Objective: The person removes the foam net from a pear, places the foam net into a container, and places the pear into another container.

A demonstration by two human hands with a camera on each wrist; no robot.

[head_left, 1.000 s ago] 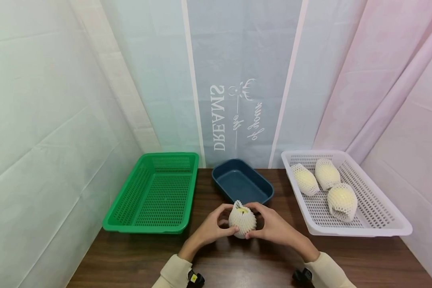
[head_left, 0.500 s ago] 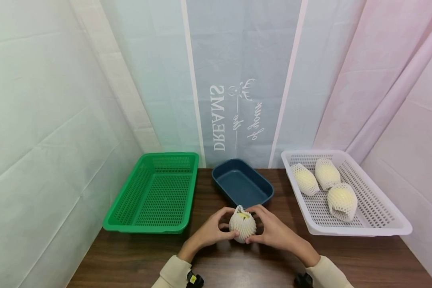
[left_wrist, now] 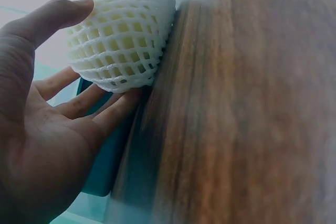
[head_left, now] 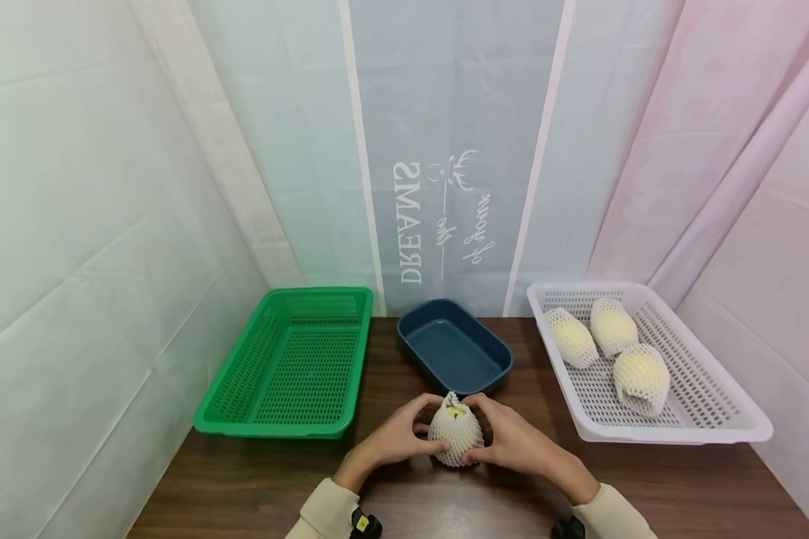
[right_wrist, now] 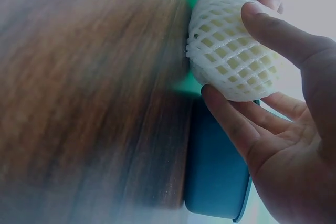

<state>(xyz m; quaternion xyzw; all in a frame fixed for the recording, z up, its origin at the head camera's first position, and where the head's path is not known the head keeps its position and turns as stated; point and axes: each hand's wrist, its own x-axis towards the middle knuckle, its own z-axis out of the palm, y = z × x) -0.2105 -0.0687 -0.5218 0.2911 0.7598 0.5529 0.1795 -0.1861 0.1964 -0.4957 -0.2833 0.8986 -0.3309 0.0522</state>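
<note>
A pale yellow fruit in a white foam net (head_left: 455, 438) is held between both hands, in front of the blue dish. The left hand (head_left: 398, 434) grips its left side, thumb towards me and fingers round the far side. From the right, the right hand (head_left: 515, 438) holds it the same way. The net's gathered end points up, and some yellow skin shows through the opening there. In the left wrist view, the net (left_wrist: 121, 40) lies between thumb and fingers, close against the table. Whether the fruit rests on the wood, I cannot tell.
The dark blue dish (head_left: 455, 340) stands just beyond the hands. A green mesh basket (head_left: 279, 428) is at the left. At the right, a white mesh basket (head_left: 677, 433) contains three more netted fruits (head_left: 640, 374). Curtains hang behind the brown wooden table (head_left: 256, 486).
Both hands have come slightly nearer to me with the netted fruit, away from the blue dish. They keep their hold on it. The baskets and their contents stay as they were.
</note>
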